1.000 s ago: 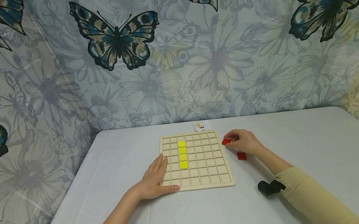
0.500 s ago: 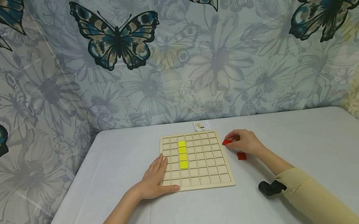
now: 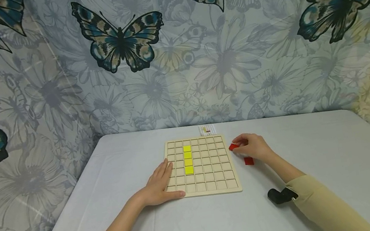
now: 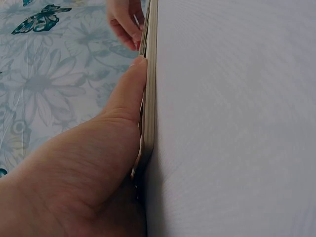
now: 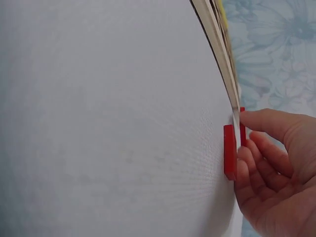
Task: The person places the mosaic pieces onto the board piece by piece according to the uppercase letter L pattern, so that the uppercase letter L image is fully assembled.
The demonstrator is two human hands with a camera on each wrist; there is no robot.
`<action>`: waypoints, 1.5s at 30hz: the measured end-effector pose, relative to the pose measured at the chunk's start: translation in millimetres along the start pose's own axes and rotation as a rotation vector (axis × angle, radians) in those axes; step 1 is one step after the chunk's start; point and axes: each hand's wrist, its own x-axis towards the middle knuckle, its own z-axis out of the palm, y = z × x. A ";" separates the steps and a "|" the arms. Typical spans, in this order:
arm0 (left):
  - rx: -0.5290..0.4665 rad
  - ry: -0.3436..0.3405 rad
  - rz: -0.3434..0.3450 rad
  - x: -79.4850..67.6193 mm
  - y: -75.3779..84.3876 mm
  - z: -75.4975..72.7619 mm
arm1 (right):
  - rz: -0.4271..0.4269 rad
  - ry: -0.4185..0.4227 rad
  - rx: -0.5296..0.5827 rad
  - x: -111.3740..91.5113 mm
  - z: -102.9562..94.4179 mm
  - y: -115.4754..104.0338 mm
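A pale wooden grid board lies on the white table, with several yellow square tiles in one column of its cells. My left hand rests spread over the board's left edge and near left corner, the thumb along the front edge. Just off the board's right side, my right hand pinches a red square tile between thumb and fingers. A second red tile lies on the table beneath that hand. In the right wrist view this loose tile sits close to the curled lower fingers.
A small card printed with a coloured grid pattern lies behind the board. The white tabletop extends to both sides, and a butterfly-patterned cloth hangs behind it. Each wrist carries a black camera.
The right hand and its red tile have shifted very slightly toward me and to the right. The left hand, the board and the yellow tiles have stayed in place.
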 end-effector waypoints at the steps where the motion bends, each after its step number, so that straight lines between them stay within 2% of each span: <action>1: -0.002 0.000 -0.001 0.0 0.1 0.0 | 0.001 -0.003 0.004 -0.7 -0.1 -0.1; 12: 0.000 0.001 -0.002 -0.5 0.3 0.2 | 0.002 -0.010 0.026 -8.5 2.1 -4.4; 20: 0.003 0.007 0.000 -1.1 1.7 -0.8 | -0.022 -0.028 0.082 -14.9 9.1 -17.3; 29: -0.009 0.004 -0.005 -1.7 3.0 -1.4 | -0.096 -0.073 0.121 -22.9 21.8 -36.8; 36: -0.009 0.006 -0.009 -1.7 2.9 -1.2 | -0.098 -0.106 0.150 -26.5 32.5 -48.1; 45: -0.008 0.002 -0.006 -2.2 3.5 -1.8 | -0.172 -0.157 0.134 -26.4 44.0 -58.3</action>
